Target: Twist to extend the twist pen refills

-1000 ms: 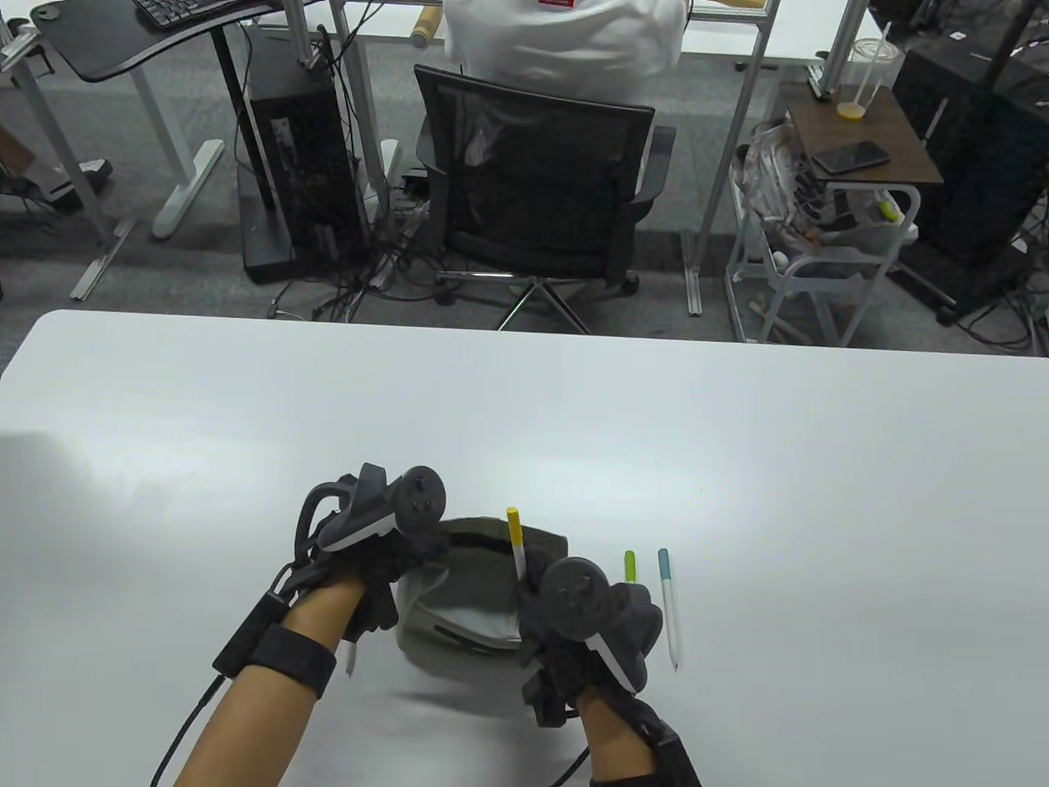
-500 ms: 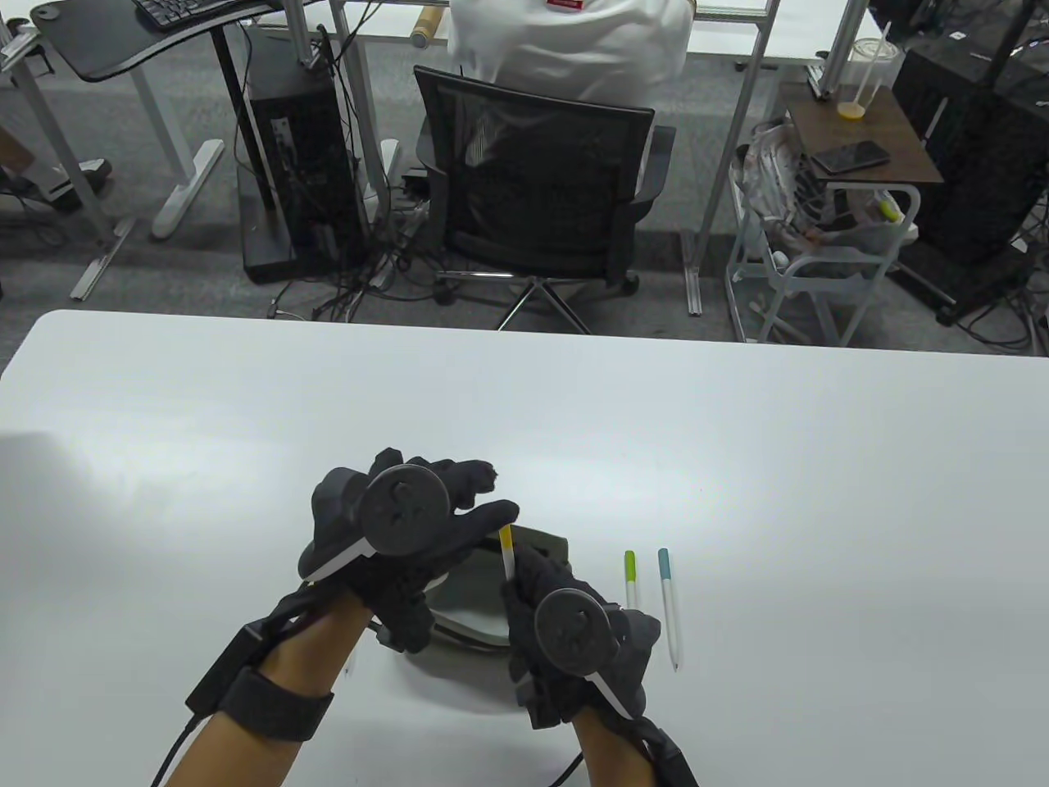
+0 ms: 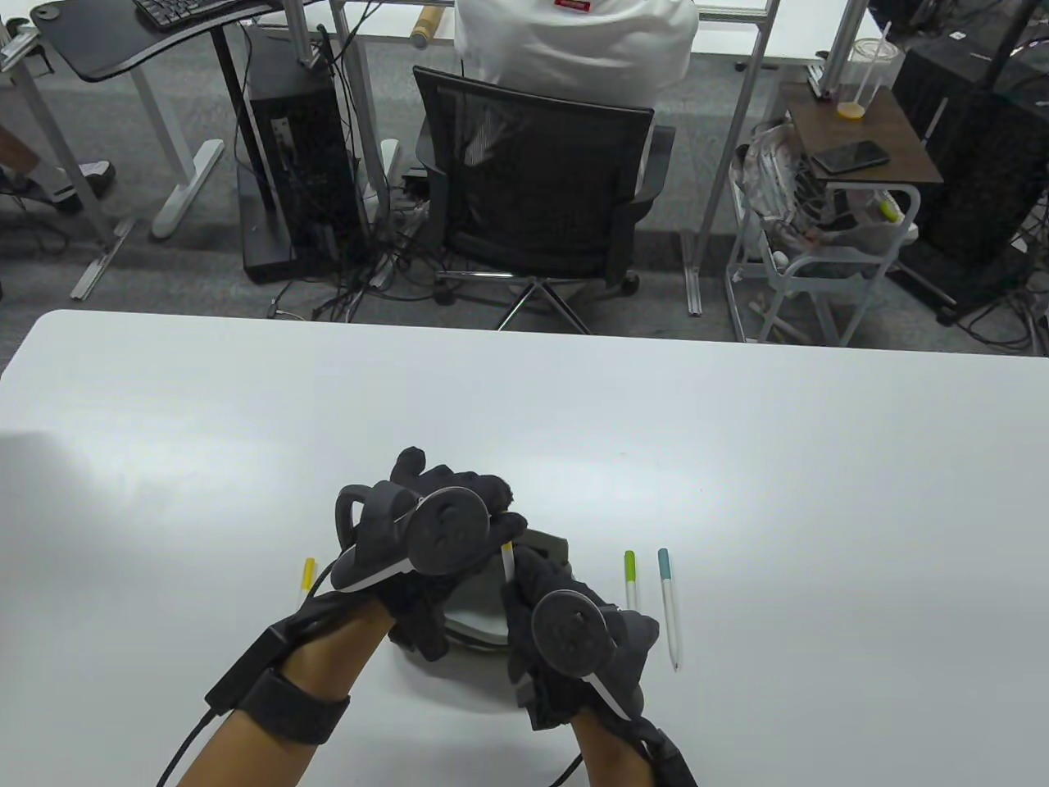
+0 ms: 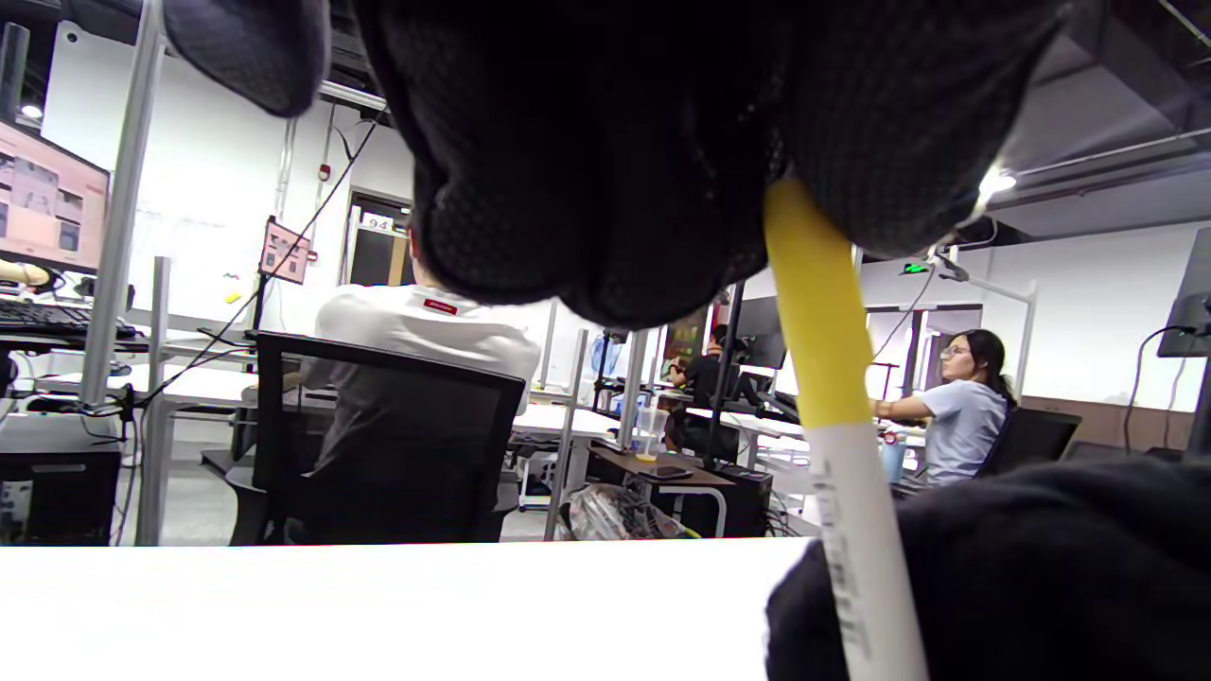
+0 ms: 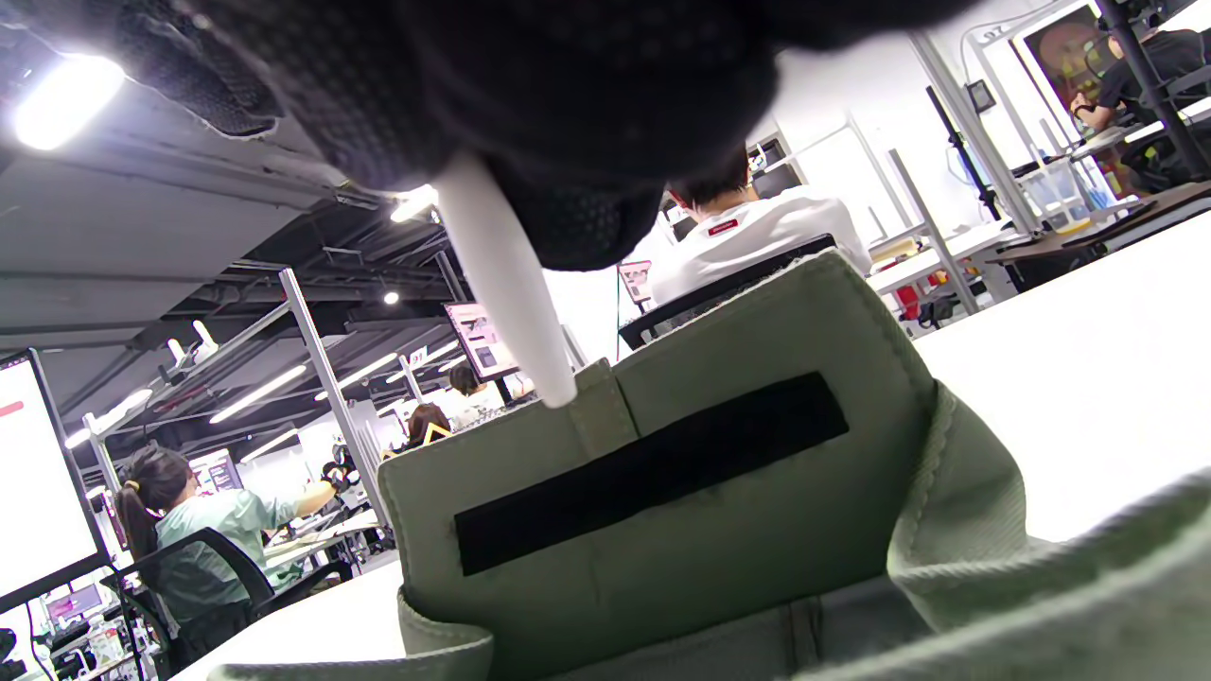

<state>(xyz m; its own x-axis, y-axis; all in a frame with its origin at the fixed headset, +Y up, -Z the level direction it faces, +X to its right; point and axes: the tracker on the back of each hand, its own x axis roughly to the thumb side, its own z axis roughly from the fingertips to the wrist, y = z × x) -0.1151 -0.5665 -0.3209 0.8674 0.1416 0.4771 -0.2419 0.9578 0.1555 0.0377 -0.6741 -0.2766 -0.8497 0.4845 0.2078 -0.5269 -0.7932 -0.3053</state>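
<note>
A white twist pen with a yellow end (image 3: 507, 561) stands nearly upright between both hands above an open green pouch (image 3: 479, 619). My right hand (image 3: 541, 590) grips its white barrel (image 5: 501, 274). My left hand (image 3: 483, 512) closes its fingers over the yellow end (image 4: 814, 303). Another yellow-ended pen (image 3: 308, 573) lies on the table left of my left hand. A green-ended pen (image 3: 629, 577) and a blue-ended pen (image 3: 668, 605) lie side by side to the right of my right hand.
The pouch's flap with its black strip (image 5: 653, 468) stands open just under the pen tip. The white table (image 3: 737, 459) stretches away behind the hands. Past its far edge is an occupied office chair (image 3: 537, 188).
My left hand has come across from the pouch and closed over the pen's yellow end. A yellow-ended pen on the table has come into sight to its left. My right hand lowered the pen slightly.
</note>
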